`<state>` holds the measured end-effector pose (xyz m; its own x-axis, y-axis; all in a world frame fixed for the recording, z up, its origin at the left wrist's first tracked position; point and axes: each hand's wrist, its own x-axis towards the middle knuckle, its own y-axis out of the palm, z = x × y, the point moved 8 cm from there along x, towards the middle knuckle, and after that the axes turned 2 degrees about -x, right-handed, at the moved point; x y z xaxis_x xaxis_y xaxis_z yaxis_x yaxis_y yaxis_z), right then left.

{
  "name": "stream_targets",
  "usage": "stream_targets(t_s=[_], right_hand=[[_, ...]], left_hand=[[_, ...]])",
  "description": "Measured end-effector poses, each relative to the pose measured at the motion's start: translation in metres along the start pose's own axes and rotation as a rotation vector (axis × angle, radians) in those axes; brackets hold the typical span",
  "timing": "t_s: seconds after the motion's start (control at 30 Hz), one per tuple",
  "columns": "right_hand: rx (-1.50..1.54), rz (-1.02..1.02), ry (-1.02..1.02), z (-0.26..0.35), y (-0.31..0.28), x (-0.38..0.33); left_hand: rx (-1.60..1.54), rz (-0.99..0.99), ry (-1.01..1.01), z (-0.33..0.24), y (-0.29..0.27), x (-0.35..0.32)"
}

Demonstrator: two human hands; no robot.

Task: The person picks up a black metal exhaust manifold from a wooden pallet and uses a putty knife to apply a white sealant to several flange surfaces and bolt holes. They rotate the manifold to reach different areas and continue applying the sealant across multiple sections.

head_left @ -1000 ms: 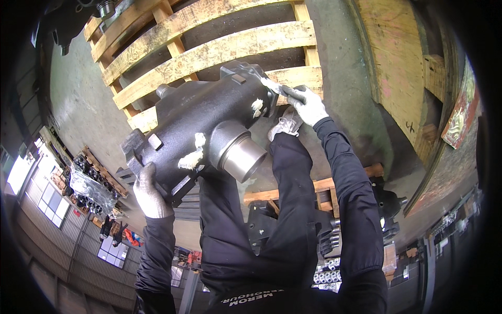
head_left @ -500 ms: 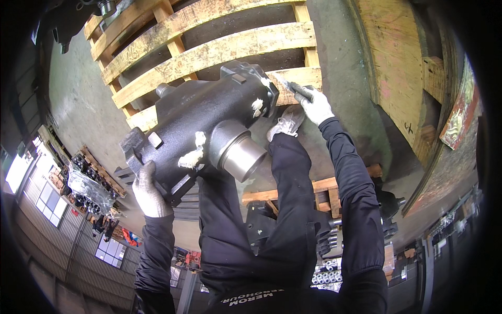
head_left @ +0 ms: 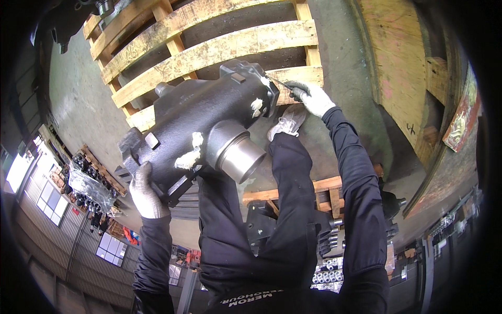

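Note:
A large black metal casting [head_left: 183, 131] with a bare machined round stub [head_left: 241, 158] lies slanted in front of my legs. Pale putty-like patches [head_left: 188, 159] show on its side, with more near its far right end. My left hand [head_left: 147, 192], in a light glove, grips the lug at the casting's near left end, its fingers partly hidden. In my gloved right hand [head_left: 311, 98] is a putty knife [head_left: 281, 82], seen nearly edge-on. Its tip is at the casting's right end face, beside a pale smear; whether it touches is hard to tell.
A wooden pallet [head_left: 230, 51] lies beyond the casting, and another wooden piece [head_left: 329, 184] is behind my legs. Plywood sheets [head_left: 396, 63] stand along the right. Plastic-wrapped parts [head_left: 90, 184] sit at the far left. Dark metal parts [head_left: 261, 222] are below me.
My right hand has moved slightly left and turned the putty knife, so its blade now shows as a thin line at the end face. My left hand keeps its grip, shifting slightly.

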<state>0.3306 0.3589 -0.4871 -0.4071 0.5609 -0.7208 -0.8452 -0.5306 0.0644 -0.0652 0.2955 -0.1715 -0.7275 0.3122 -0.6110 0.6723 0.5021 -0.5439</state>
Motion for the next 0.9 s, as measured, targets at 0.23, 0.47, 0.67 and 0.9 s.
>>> stream_targets(t_s=[0.23,0.47,0.67,0.9], right_hand=[[0.021,0.095,0.07,-0.004,-0.003,0.011],[-0.038,0.143,0.024,0.003,-0.01,0.016],[0.153,0.198,0.088,-0.005,-0.006,0.005],[-0.011,0.18,-0.022,-0.003,-0.009,0.024]], left_hand=[[-0.067,0.021,0.018,0.002,0.0,0.001],[-0.032,0.014,0.042,0.0,-0.002,0.001],[-0.038,0.025,0.026,-0.001,0.002,0.0],[-0.056,0.036,-0.007,-0.002,0.004,-0.002]])
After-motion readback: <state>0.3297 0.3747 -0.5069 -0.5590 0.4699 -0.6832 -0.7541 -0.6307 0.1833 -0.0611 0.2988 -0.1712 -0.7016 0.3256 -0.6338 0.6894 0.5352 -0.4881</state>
